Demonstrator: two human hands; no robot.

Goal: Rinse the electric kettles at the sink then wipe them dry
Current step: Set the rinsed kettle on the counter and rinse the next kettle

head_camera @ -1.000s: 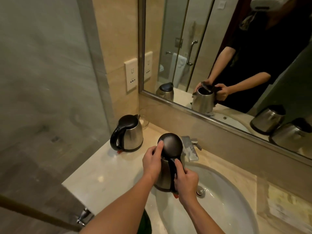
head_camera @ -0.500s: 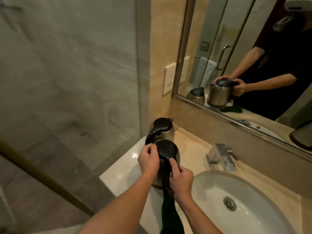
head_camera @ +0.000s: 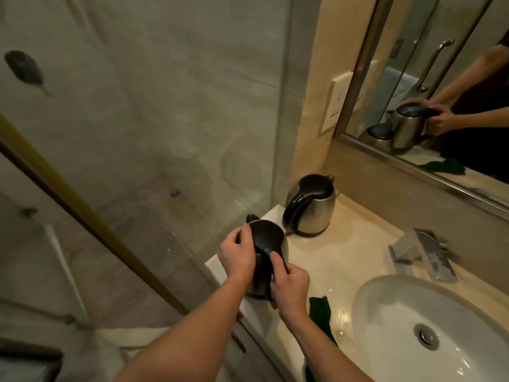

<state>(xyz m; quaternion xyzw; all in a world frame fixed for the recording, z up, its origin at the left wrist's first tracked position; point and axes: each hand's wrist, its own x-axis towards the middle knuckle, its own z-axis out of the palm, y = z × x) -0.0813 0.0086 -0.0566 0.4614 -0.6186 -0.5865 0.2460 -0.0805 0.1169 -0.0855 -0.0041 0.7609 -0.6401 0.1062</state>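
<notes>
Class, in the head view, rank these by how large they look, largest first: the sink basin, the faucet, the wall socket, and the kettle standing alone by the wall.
1. Sink basin, clearly largest, though cut off by the frame edge.
2. Kettle standing alone.
3. Faucet and wall socket: they look too alike to rank, and the mirror frame partly hides the socket.

Two kettles are counted on the counter (head_camera: 344, 252) left of the one sink (head_camera: 385, 293): a near kettle (head_camera: 271, 238) and a far kettle (head_camera: 316, 213). One tap (head_camera: 424, 255), one green cloth (head_camera: 319, 312), two hands are seen.
</notes>
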